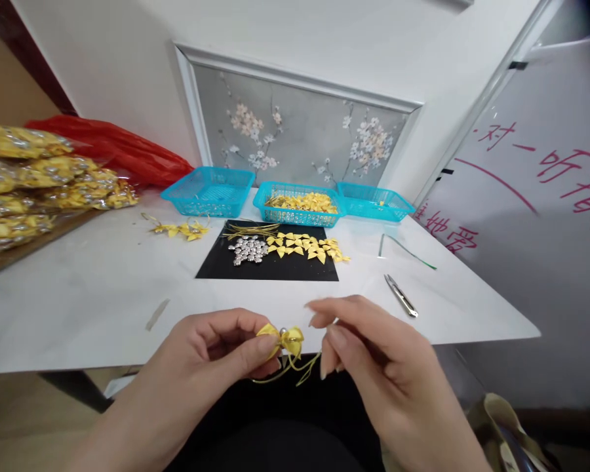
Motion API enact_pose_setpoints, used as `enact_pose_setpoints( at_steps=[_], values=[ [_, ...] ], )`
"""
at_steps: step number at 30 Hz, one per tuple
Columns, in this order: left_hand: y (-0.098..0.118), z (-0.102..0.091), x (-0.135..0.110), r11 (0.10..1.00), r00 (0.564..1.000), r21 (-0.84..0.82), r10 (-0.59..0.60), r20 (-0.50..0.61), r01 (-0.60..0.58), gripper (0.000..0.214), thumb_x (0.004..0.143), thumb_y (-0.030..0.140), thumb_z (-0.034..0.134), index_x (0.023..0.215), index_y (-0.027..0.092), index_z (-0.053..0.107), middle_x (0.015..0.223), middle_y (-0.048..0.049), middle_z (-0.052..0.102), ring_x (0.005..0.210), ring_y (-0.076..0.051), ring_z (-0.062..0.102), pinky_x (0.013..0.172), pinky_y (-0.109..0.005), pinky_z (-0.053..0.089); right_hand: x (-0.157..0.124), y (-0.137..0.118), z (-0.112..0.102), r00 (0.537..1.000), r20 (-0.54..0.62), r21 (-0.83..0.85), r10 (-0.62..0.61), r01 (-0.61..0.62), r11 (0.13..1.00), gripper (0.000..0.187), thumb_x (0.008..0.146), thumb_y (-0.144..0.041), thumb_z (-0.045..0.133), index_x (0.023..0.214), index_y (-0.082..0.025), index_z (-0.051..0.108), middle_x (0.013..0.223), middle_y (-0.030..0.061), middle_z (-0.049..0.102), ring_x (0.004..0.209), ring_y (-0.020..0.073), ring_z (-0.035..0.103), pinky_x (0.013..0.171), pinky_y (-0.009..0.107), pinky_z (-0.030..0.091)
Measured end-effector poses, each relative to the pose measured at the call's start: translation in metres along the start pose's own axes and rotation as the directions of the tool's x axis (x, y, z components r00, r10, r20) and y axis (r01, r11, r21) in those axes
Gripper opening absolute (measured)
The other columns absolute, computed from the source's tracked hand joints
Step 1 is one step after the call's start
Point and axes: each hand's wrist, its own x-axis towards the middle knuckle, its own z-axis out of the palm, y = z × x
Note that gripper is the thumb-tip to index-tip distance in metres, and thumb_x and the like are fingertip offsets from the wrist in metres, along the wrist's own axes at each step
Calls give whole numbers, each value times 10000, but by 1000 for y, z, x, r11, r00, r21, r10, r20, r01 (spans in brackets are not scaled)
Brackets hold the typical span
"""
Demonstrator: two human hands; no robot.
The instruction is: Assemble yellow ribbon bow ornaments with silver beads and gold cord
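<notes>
The left hand (211,357) pinched the bow (293,339), lying nine-to-three, at nine o'clock from the right hand (386,357), whose fingers' grip, if any, I couldn't tell.

The bow (292,341) is bright yellow with a silver bead (283,332) at its middle, and its cord (302,377) is dull gold. The mat (265,271) is plain black, the loose beads (248,250) silver, the ribbon pieces (299,250) yellow, the wires (250,231) gold. The left basket (209,208), middle basket (299,217) and right basket (373,212) are all turquoise. Faint grey marbling runs through the white tabletop (103,288). At the far side, a grey panel (299,111) shows pale pink and white blossoms. The bag (122,151) at far left is red; the board (526,288) at right, white with magenta writing (565,164).
</notes>
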Motion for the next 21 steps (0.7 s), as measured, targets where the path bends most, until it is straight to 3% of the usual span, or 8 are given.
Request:
enact_pose_setpoints(
  at_steps=[3, 5, 8, 14, 18, 21],
  values=[
    [2, 5, 2, 1000, 998, -17, -2, -58, 1, 272, 824, 493, 838, 735, 238, 799, 712, 0, 726, 690, -151, 592, 645, -209, 492, -10, -6, 10, 997, -40, 64, -63, 66, 996, 474, 1018, -30, 518, 1350, -348, 630, 962, -41, 767, 781, 90, 748, 752, 178, 612],
    [2, 9, 2, 998, 994, -60, 6, -105, -12, 282, 773, 499, 879, 722, 234, 795, 700, -3, 733, 686, -155, 601, 640, -210, 502, -14, -7, 20, 998, -29, 65, -53, 54, 996, 383, 990, -9, 557, 1188, -303, 700, 905, -31, 778, 759, 109, 761, 725, 180, 631],
    [0, 13, 1, 987, 988, -160, -24, -150, 0, 315, 730, 511, 911, 708, 221, 787, 685, -4, 725, 663, -149, 593, 616, -204, 516, -17, 0, 34, 996, -60, -65, -63, 59, 996, 301, 949, -5, 551, 949, -246, 731, 911, 12, 744, 754, 132, 749, 701, 208, 635],
    [-1, 15, 0, 930, 986, -357, -132, -101, 88, 306, 682, 464, 961, 732, 201, 813, 775, -23, 742, 794, -178, 658, 770, -249, 621, -16, 19, 43, 985, -90, -271, -145, 116, 955, 297, 980, -68, 512, 1023, -234, 754, 832, 20, 623, 646, 130, 638, 568, 225, 534],
    [-4, 14, 3, 880, 980, -455, -186, -71, 134, 268, 692, 396, 972, 719, 185, 808, 776, -27, 741, 769, -157, 647, 753, -234, 632, -16, 20, 43, 983, -93, -307, -156, 121, 944, 316, 998, -79, 500, 1101, -209, 768, 813, 20, 596, 606, 130, 587, 553, 251, 480],
    [-8, 14, 2, 831, 978, -534, -208, -35, 157, 240, 721, 336, 961, 676, 181, 783, 772, -15, 738, 734, -135, 640, 739, -230, 636, -17, 19, 42, 986, -60, -317, -154, 128, 940, 303, 983, -62, 503, 1054, -192, 767, 801, 17, 578, 601, 130, 574, 554, 259, 464]
  ],
)
